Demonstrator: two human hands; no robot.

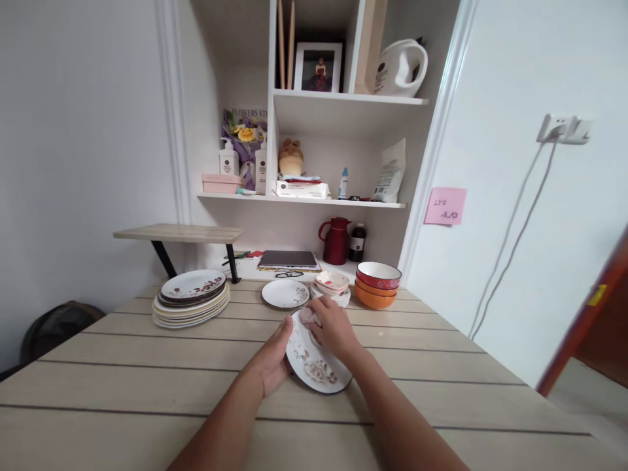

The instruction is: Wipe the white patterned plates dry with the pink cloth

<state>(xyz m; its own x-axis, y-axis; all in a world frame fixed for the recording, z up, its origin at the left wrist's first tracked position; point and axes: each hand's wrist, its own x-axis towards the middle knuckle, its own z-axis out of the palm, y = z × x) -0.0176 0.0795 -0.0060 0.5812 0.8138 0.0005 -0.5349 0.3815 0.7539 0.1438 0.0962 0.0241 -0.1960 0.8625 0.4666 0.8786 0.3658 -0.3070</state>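
My left hand (273,360) grips the left edge of a white plate (314,360) with brown flowers and a dark rim, holding it tilted above the table. A crumpled pale cloth (310,318) is under the fingers of my right hand (335,327), pressed to the upper part of the plate's face. Just beyond lies a similar flowered plate (284,294), flat on the table. To the left stands a stack of plates (191,301), a flowered one on top.
Small square dishes (331,281) sit on a stack of white saucers (343,299). Right of them are nested red and orange bowls (376,286). A raised wooden stand (179,233) is at the back left. Behind are a laptop (288,259), glasses (289,275) and a red jug (336,241).
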